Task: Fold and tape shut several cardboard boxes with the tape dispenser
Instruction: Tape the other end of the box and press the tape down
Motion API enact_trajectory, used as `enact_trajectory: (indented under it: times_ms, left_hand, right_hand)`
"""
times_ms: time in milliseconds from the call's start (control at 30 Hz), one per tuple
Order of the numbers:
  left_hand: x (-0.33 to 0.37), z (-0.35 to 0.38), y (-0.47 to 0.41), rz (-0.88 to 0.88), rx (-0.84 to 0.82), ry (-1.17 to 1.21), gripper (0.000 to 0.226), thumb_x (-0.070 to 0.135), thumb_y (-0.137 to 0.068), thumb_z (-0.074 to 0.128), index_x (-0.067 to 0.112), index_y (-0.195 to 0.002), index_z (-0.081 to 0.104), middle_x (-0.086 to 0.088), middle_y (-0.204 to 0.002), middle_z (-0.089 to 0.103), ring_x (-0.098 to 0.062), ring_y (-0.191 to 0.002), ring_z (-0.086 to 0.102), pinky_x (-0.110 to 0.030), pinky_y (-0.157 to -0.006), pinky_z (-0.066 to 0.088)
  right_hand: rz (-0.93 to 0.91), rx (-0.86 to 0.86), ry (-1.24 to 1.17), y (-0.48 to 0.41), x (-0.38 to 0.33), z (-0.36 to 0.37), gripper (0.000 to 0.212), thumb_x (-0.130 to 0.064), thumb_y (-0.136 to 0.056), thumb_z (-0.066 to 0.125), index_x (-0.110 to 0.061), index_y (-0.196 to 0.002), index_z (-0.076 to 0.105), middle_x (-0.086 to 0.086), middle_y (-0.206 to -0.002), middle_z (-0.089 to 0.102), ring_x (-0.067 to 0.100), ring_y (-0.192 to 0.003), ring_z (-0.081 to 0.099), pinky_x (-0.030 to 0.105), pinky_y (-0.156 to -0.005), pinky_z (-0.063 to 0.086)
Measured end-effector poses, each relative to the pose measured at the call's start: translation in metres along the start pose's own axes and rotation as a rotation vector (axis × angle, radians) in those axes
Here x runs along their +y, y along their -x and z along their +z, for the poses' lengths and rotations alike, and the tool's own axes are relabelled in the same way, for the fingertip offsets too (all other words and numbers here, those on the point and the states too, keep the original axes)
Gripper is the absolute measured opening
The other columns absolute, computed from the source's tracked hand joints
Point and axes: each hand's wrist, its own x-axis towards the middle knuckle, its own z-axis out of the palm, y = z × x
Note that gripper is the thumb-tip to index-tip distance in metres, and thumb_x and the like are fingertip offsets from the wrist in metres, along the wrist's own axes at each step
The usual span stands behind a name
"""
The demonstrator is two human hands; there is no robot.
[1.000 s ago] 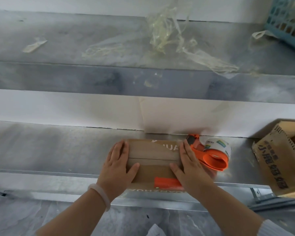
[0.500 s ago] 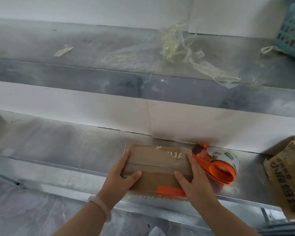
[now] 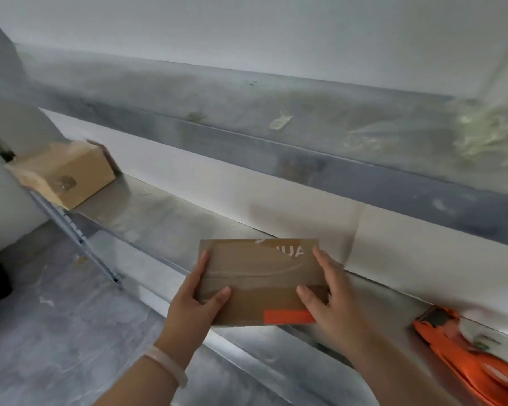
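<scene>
A small brown cardboard box point(image 3: 258, 276) with clear tape along its top seam and an orange strip near its front edge is held between both hands above the front of the lower metal shelf point(image 3: 165, 224). My left hand point(image 3: 195, 300) grips its left end, thumb on top. My right hand point(image 3: 332, 297) grips its right end, thumb on top too. The orange tape dispenser point(image 3: 467, 356) lies on the shelf at the lower right, apart from both hands.
Another taped cardboard box point(image 3: 62, 174) sits at the far left end of the shelf. Crumpled clear tape scraps point(image 3: 487, 133) lie on the upper shelf at the right. A white wall panel runs behind the lower shelf. Grey floor lies below left.
The box has come off the shelf and moved left, away from the dispenser, with both hands now gripping its ends. The view has swung left, bringing the far-left box into sight.
</scene>
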Motion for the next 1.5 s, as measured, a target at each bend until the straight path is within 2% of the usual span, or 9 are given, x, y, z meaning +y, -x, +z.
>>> enact_trajectory:
  times_ms: [100, 267, 467, 600, 933, 1100, 1300, 1433, 1500]
  left_hand:
    - [-0.005, -0.044, -0.016, -0.022, 0.093, 0.025, 0.072, 0.022, -0.081, 0.077, 0.061, -0.130, 0.041, 0.025, -0.113, 0.052, 0.001, -0.098, 0.056, -0.019, -0.079, 0.047]
    - [-0.024, -0.130, -0.058, -0.048, 0.173, 0.071, 0.071, 0.020, -0.080, 0.078, 0.058, -0.128, 0.042, 0.022, -0.111, 0.051, -0.001, -0.098, 0.054, -0.027, -0.082, 0.048]
    - [-0.038, -0.236, -0.118, -0.071, 0.250, 0.045, 0.072, 0.019, -0.082, 0.076, 0.051, -0.136, 0.040, 0.009, -0.113, 0.052, -0.002, -0.089, 0.053, -0.022, -0.073, 0.046]
    - [-0.049, -0.282, -0.158, -0.114, 0.300, 0.023, 0.072, 0.023, -0.083, 0.075, 0.050, -0.138, 0.037, 0.004, -0.118, 0.050, -0.013, -0.092, 0.055, -0.027, -0.077, 0.047]
    - [-0.072, -0.321, -0.277, -0.190, 0.398, 0.095, 0.076, 0.031, -0.086, 0.072, 0.044, -0.147, 0.029, 0.007, -0.124, 0.041, -0.023, -0.106, 0.053, -0.039, -0.088, 0.052]
    - [-0.090, -0.328, -0.330, -0.257, 0.437, 0.100, 0.078, 0.039, -0.082, 0.074, 0.049, -0.145, 0.028, 0.004, -0.133, 0.041, -0.028, -0.117, 0.051, -0.049, -0.096, 0.051]
    - [-0.108, -0.337, -0.349, -0.317, 0.232, -0.068, 0.079, 0.053, -0.076, 0.071, 0.056, -0.140, 0.025, -0.004, -0.136, 0.039, -0.028, -0.118, 0.050, -0.050, -0.097, 0.050]
    - [-0.091, -0.364, -0.343, -0.200, 0.122, -0.348, 0.073, 0.043, -0.082, 0.072, 0.037, -0.144, 0.034, -0.006, -0.147, 0.026, -0.025, -0.131, 0.037, -0.039, -0.111, 0.036]
    - [-0.074, -0.382, -0.348, 0.194, 0.177, -0.599, 0.058, 0.038, -0.084, 0.072, 0.034, -0.137, 0.047, -0.002, -0.147, 0.033, -0.023, -0.132, 0.037, -0.039, -0.106, 0.038]
  right_hand:
    - [-0.090, -0.053, 0.082, -0.020, -0.028, 0.036, 0.070, -0.046, -0.090, 0.062, -0.059, -0.143, 0.019, -0.020, -0.158, 0.020, -0.004, -0.144, 0.018, 0.037, -0.119, 0.027]
    - [-0.156, -0.093, 0.051, -0.051, -0.084, 0.117, 0.075, -0.043, -0.089, 0.064, -0.070, -0.138, 0.014, -0.026, -0.156, 0.018, -0.003, -0.144, 0.020, 0.044, -0.107, 0.044]
    - [-0.251, -0.088, 0.237, -0.102, -0.155, 0.217, 0.070, -0.053, -0.090, 0.057, -0.049, -0.149, 0.020, -0.020, -0.159, 0.014, 0.001, -0.145, 0.013, 0.037, -0.110, 0.039]
    - [-0.279, -0.133, 0.326, -0.133, -0.191, 0.261, 0.070, -0.054, -0.092, 0.054, -0.046, -0.151, 0.017, -0.020, -0.161, 0.008, 0.005, -0.147, 0.013, 0.029, -0.118, 0.024]
    - [-0.335, -0.234, 0.414, -0.231, -0.236, 0.333, 0.078, -0.054, -0.093, 0.052, -0.043, -0.152, 0.004, -0.015, -0.162, 0.005, 0.006, -0.148, 0.009, 0.028, -0.118, 0.018]
    - [-0.384, -0.301, 0.414, -0.280, -0.245, 0.368, 0.078, -0.057, -0.090, 0.051, -0.039, -0.154, 0.010, -0.012, -0.162, 0.011, 0.009, -0.148, 0.015, 0.035, -0.119, 0.026]
    - [-0.346, -0.336, 0.473, -0.302, -0.239, 0.388, 0.077, -0.053, -0.092, 0.056, -0.035, -0.155, 0.016, -0.011, -0.162, 0.010, 0.013, -0.149, 0.011, 0.029, -0.117, 0.019]
    - [-0.214, -0.274, 0.498, -0.293, -0.235, 0.396, 0.072, -0.055, -0.092, 0.054, -0.037, -0.153, 0.021, -0.011, -0.162, 0.014, 0.014, -0.150, 0.011, 0.034, -0.119, 0.018]
    - [-0.150, -0.190, 0.486, -0.285, -0.236, 0.399, 0.067, -0.051, -0.093, 0.055, -0.034, -0.151, 0.028, -0.009, -0.160, 0.021, 0.013, -0.148, 0.018, 0.032, -0.118, 0.018]
